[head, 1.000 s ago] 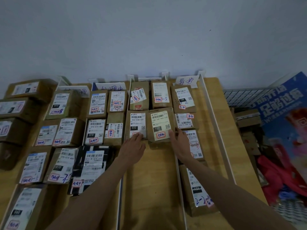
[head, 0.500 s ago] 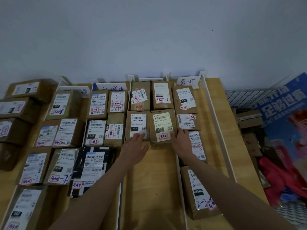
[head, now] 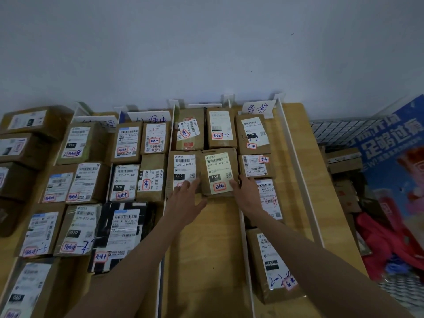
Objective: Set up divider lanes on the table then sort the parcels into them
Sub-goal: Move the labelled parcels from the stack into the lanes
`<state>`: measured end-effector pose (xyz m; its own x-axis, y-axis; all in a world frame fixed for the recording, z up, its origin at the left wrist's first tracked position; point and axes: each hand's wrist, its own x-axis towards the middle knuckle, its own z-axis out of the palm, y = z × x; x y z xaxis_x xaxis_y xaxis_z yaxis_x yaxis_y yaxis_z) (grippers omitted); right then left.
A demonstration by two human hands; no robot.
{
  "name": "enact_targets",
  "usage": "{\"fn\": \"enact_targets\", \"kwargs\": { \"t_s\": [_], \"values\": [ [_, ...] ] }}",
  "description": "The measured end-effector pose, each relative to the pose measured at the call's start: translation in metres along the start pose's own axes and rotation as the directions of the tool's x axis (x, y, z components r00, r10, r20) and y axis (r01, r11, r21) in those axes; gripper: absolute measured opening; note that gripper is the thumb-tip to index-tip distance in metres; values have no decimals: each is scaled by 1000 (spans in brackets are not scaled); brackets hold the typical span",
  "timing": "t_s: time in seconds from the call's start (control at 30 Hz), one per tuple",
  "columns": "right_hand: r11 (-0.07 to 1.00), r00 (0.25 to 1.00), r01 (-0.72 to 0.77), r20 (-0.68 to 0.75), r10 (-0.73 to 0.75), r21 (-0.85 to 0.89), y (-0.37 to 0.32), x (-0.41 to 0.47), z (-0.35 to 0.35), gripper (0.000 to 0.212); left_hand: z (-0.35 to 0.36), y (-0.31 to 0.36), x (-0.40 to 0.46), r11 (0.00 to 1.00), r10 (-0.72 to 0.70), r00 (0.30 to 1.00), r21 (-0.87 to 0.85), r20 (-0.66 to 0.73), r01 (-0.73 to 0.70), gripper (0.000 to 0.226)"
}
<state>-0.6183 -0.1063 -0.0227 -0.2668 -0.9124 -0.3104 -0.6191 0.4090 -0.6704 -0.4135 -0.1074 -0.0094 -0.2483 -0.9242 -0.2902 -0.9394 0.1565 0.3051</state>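
Bench lanes, marked off by white dividers, lay ahead of both hands, the middle one bare on the near side of the fingers. Beyond the fingertips sat two parcels side by side, long axes running away from the person. The right hand pressed straight fingers against the near right corner of the 15H parcel. The left hand rested flat, fingers relaxed, on the near edge of the 032 parcel. Each hand had its own parcel nearest; any squaring push would likely run straight away from the fingers.
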Motion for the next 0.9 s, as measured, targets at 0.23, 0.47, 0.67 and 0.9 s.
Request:
{"fn": "enact_targets", "kwargs": {
  "t_s": [0.23, 0.47, 0.67, 0.9],
  "values": [
    [999, 1000, -15, -21, 14, -39, 2, -2, 1, 39, -3, 1, 0, 997, 24, 999, 79, -23, -22, 78],
    [985, 996, 2, 88, 13, -172, 8, -8, 7, 70, 2, 8, 4, 966, 17, 999, 258, -40, -6, 69],
    [944, 996, 62, 74, -40, -324, 12, -4, 9, 56, 8, 6, 5, 963, 54, 996, 268, -67, -34, 69],
    [925, 997, 55, 65, -33, -377, 9, 4, 12, 50, 11, 2, 5, 968, 49, 998, 246, -26, -42, 75]
  ]
}}
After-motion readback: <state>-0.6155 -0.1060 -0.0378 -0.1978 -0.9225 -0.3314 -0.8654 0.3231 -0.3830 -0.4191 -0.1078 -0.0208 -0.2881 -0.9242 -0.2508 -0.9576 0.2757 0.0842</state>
